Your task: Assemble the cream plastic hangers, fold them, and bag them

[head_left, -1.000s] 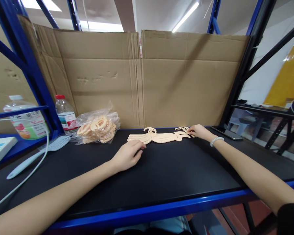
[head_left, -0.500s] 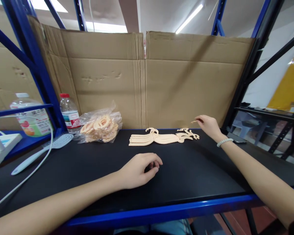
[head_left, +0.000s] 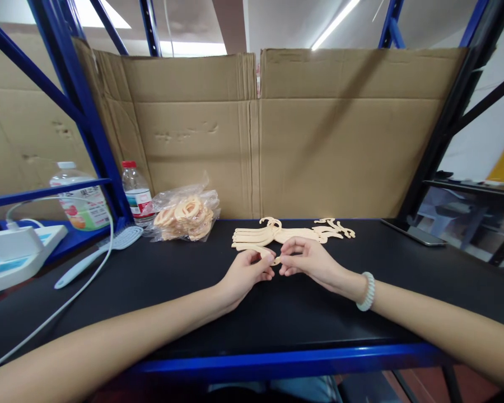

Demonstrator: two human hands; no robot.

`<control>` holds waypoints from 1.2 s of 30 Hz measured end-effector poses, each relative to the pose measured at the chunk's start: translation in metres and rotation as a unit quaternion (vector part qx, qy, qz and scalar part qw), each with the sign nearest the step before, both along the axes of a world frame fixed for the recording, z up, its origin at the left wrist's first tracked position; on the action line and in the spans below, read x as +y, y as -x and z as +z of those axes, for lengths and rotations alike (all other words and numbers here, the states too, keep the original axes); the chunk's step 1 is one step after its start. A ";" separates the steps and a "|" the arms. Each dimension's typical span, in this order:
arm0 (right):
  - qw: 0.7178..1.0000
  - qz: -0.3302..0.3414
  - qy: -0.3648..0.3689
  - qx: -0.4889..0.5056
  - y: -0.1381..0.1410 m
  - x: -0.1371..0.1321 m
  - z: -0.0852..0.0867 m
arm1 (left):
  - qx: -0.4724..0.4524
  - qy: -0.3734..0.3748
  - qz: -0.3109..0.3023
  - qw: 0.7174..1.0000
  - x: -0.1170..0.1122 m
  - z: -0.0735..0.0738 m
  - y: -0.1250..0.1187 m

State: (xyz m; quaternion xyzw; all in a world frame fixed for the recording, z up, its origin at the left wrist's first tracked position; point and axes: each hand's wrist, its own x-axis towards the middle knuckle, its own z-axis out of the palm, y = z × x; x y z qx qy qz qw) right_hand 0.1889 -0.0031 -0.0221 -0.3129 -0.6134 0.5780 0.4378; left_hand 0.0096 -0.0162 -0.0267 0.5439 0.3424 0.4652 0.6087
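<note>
Near the middle of the table, my left hand [head_left: 247,274] is closed on a long, cream, curved hanger arm [head_left: 254,248]. My right hand [head_left: 308,260] faces it, thumb and fingers pinching a small cream hanger hook [head_left: 278,260]; its end meets the fingertips of my left hand, and the fingers hide much of both pieces. Just behind lie two fanned stacks of hanger arms, a left stack [head_left: 252,236] and a right stack [head_left: 302,232]. Several loose small hooks [head_left: 336,228] lie to their right.
A clear bag [head_left: 187,215] of cream oval pieces sits at the back left, beside a red-capped bottle [head_left: 138,193]. A pale blue hairbrush [head_left: 96,257] and white cable [head_left: 88,268] lie left. A phone [head_left: 415,232] rests at the right. Cardboard [head_left: 344,134] walls the back.
My right hand has come from the loose pieces at the right to the middle, bringing the small hook. My left hand has moved slightly forward and taken hold of a hanger arm.
</note>
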 end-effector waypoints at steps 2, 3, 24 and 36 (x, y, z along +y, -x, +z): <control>0.999 0.011 -0.008 -0.036 -0.001 0.003 -0.003 | 0.004 -0.009 -0.012 1.000 0.001 -0.002 0.000; 0.998 0.014 -0.029 -0.056 -0.003 0.006 -0.002 | 0.006 -0.008 -0.016 1.000 0.002 -0.001 0.001; 0.775 -0.130 -0.417 -0.457 -0.056 0.054 -0.003 | -0.035 -0.006 0.090 0.995 0.042 0.019 0.036; 0.855 -0.080 -0.359 -0.367 -0.082 0.054 0.028 | -0.072 0.064 0.080 0.992 0.052 0.012 0.042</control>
